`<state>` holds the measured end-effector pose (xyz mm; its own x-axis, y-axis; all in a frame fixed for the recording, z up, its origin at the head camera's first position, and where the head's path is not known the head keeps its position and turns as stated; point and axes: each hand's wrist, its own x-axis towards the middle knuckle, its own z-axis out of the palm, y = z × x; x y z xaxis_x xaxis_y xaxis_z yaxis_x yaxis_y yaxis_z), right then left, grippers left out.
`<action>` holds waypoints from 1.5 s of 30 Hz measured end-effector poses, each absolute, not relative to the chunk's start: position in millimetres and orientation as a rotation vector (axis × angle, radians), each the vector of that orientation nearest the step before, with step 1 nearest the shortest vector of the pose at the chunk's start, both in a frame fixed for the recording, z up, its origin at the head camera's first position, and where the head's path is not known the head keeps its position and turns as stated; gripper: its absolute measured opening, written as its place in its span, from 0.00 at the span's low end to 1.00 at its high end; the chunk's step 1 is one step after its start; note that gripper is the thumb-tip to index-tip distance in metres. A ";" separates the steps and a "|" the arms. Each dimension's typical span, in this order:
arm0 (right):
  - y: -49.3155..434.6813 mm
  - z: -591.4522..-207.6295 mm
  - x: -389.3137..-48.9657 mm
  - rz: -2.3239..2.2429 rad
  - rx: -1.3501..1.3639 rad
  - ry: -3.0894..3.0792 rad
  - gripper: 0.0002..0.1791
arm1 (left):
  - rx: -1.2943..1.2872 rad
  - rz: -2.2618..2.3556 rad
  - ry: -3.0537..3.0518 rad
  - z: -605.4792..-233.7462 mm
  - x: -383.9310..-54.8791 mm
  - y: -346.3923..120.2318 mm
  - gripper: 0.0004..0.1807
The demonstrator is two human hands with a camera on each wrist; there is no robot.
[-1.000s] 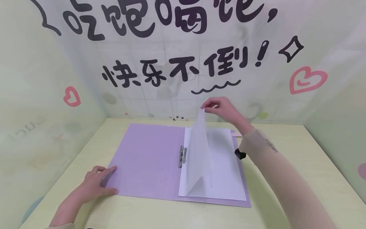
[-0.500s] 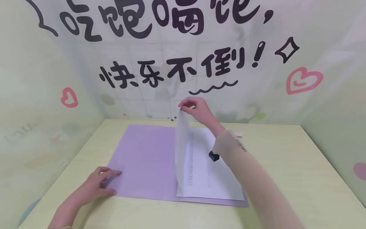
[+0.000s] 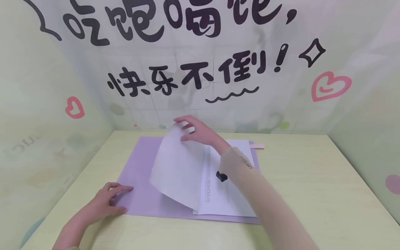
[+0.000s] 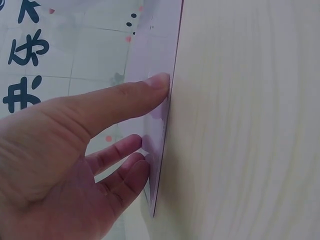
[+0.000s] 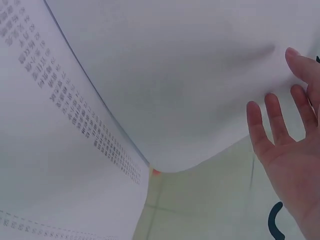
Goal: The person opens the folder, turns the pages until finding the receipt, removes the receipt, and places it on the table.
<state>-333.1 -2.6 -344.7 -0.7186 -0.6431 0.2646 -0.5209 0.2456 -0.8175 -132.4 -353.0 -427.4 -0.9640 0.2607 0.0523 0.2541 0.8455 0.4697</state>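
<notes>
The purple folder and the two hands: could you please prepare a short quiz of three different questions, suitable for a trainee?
1. True or false: the left hand rests at the near-left corner of the purple folder.
2. Choose: which colour is the tab sticking out at the folder's right side? A black; B pink; C bright green.
3. Complete: in the head view, the right hand is at the ____ (near/far) end of the raised sheet.
Key: 1 true; 2 B; 3 far.

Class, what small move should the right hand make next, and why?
Probably lower the lifted sheet leftward onto the purple folder: the sheet slants above the folder's left side, the right hand is at its far corner, and the left hand touches the folder.
</notes>
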 end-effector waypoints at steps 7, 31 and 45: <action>-24.9 -357.0 -328.3 -1.285 -1.193 2.374 0.46 | 0.444 0.805 2.982 -426.0 -135.1 -354.4 0.33; -73.0 -409.0 -305.6 -0.868 -0.894 2.478 0.52 | 0.518 0.775 3.028 -430.5 -134.3 -355.2 0.32; -78.8 -410.1 -299.5 -0.697 -0.826 2.569 0.55 | 0.515 0.780 3.021 -428.8 -135.1 -354.0 0.33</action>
<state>-299.5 -78.8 -410.1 -0.7677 -0.6160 -0.1766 -0.4424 0.7089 -0.5493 -135.1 -354.0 -428.8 -0.9467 0.3063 0.1001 0.3164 0.8252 0.4679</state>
